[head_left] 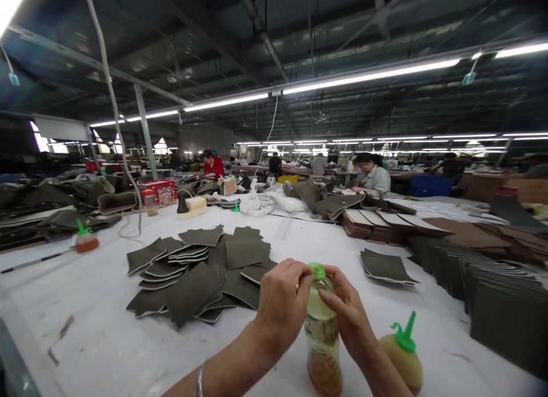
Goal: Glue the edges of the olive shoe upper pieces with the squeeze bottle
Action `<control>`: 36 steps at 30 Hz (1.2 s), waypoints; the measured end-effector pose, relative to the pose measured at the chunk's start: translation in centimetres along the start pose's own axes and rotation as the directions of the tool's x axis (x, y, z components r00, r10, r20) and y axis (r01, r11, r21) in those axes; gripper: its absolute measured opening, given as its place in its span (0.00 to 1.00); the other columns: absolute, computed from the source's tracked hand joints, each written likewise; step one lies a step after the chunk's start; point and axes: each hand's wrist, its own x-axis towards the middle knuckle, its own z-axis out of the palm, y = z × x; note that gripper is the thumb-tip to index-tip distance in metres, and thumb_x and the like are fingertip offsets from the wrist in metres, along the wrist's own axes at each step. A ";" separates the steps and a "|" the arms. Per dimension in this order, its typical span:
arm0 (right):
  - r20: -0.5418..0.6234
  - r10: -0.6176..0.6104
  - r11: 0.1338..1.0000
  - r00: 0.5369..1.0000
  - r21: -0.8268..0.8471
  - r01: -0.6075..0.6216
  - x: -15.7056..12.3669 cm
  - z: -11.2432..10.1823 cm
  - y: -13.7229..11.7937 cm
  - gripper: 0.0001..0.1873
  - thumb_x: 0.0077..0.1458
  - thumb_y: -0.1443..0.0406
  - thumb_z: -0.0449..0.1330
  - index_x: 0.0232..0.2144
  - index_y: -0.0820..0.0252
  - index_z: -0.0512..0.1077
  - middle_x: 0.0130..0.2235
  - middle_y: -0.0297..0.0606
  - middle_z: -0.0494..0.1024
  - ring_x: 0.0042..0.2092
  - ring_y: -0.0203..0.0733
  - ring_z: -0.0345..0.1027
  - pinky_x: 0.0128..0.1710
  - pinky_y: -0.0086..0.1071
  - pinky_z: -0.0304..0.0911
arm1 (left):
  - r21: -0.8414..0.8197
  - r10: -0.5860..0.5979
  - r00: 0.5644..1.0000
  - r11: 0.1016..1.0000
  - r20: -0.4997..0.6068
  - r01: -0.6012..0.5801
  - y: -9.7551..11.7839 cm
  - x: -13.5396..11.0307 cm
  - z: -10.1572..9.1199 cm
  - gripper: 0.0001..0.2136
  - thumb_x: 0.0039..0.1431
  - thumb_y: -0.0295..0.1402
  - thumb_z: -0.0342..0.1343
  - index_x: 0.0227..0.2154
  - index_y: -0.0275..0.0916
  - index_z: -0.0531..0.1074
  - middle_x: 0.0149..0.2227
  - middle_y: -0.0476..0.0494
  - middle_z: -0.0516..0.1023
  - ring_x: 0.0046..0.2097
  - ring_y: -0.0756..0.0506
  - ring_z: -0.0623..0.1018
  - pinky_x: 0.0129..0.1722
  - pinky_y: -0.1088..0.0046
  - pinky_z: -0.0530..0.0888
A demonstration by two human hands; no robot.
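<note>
A clear plastic bottle (324, 340) with amber liquid low inside stands upright on the white table in front of me. Curled at the left side of its green cap (317, 270) is my left hand (282, 300), fingertips pinched against it. My right hand (349, 311) is wrapped round the bottle's neck and shoulder from the right, its thumb across the front. Beside that hand sits a round squeeze bottle (400, 357) with a green nozzle and yellowish contents. To the left of my hands lies a loose pile of dark olive leather-like pieces (194, 291).
Stacked dark panels (507, 306) line the right side, with a smaller stack (387, 266) nearer. Another green-nozzled bottle (86, 239) stands at left. Behind are a red box (159, 192), a sponge-like block (191, 209) and plastic bags (257, 203). Co-workers sit farther back.
</note>
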 end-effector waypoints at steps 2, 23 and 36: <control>-0.007 -0.014 0.999 1.000 -0.048 0.014 0.0 0.1 0.1 0.19 0.50 0.59 0.64 0.44 0.56 0.67 0.45 0.39 0.74 0.46 0.48 0.67 0.45 0.37 0.60 | 0.005 -0.062 0.998 0.998 -0.003 0.062 0.3 0.0 0.0 0.08 0.59 0.27 0.50 0.27 0.39 0.72 0.30 0.47 0.76 0.32 0.48 0.73 0.32 0.73 0.65; -0.032 -0.216 0.821 0.976 -0.547 0.163 -0.4 1.4 -0.1 0.14 0.54 0.60 0.60 0.41 0.56 0.63 0.40 0.34 0.72 0.42 0.42 0.68 0.43 0.33 0.61 | -0.163 -0.461 0.886 0.879 -0.046 0.448 1.9 -0.2 -0.1 0.05 0.53 0.29 0.49 0.23 0.40 0.67 0.24 0.48 0.74 0.28 0.48 0.71 0.31 0.71 0.63; -0.092 -0.249 0.754 0.964 -0.644 0.133 -0.8 2.1 0.3 0.16 0.52 0.58 0.61 0.41 0.56 0.64 0.39 0.34 0.73 0.41 0.42 0.68 0.41 0.34 0.62 | -0.250 -0.446 0.894 0.871 -0.045 0.422 1.5 -1.5 0.5 0.05 0.56 0.31 0.46 0.26 0.40 0.65 0.25 0.51 0.70 0.28 0.49 0.68 0.30 0.72 0.62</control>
